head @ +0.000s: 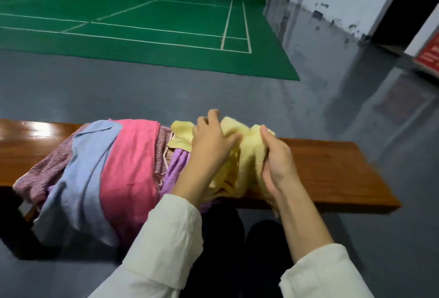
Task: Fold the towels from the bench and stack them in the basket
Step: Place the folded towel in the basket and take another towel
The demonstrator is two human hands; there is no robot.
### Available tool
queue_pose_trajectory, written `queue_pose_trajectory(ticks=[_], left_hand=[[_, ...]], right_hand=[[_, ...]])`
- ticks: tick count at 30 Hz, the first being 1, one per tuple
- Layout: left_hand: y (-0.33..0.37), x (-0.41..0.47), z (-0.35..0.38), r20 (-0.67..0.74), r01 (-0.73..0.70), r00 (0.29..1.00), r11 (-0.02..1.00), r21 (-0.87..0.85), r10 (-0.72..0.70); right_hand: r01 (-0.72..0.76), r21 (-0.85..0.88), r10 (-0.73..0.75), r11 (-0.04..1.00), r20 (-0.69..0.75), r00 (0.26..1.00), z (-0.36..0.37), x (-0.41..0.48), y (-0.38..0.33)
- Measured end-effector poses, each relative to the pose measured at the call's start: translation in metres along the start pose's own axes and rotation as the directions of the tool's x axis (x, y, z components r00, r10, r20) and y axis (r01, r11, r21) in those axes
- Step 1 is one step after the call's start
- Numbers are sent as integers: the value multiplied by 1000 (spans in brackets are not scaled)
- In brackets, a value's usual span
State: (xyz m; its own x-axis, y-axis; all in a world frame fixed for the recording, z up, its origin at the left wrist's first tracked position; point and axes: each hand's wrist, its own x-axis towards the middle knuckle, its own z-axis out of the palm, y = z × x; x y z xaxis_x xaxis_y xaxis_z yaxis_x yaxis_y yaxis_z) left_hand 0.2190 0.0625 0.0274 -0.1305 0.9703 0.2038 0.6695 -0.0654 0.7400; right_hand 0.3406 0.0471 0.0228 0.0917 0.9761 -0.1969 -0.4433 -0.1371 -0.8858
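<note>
Centre frame: our right hand point(276, 162) grips the yellow towel point(248, 164), left hand point(210, 142) spread atop; next, shake it flat.

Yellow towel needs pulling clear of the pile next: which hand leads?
Probably the right hand: it pinches the yellow towel on the side away from the pile. The left hand lies spread on it, next to the pile, with no grip.
</note>
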Motion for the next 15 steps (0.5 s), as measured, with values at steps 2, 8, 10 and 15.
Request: queue_pose_trajectory(ticks=[2,8,10,15], left_hand=[[-10,-14,17,-99,-50,994,992,-115,38],[-42,-26,44,71,34,997,984,-177,-22],[-53,-25,41,22,71,997,965,-251,-68],[-56,-24,25,65,43,998,857,-514,-10]], right_hand=[[-117,-23,116,993,-15,993,-8,0,17],[-162,-168,186,972,132,974,-23,6,44],[-81,-210,121,974,185,975,-19,5,45],[397,-601,-235,694,331,914,-17,29,52]])
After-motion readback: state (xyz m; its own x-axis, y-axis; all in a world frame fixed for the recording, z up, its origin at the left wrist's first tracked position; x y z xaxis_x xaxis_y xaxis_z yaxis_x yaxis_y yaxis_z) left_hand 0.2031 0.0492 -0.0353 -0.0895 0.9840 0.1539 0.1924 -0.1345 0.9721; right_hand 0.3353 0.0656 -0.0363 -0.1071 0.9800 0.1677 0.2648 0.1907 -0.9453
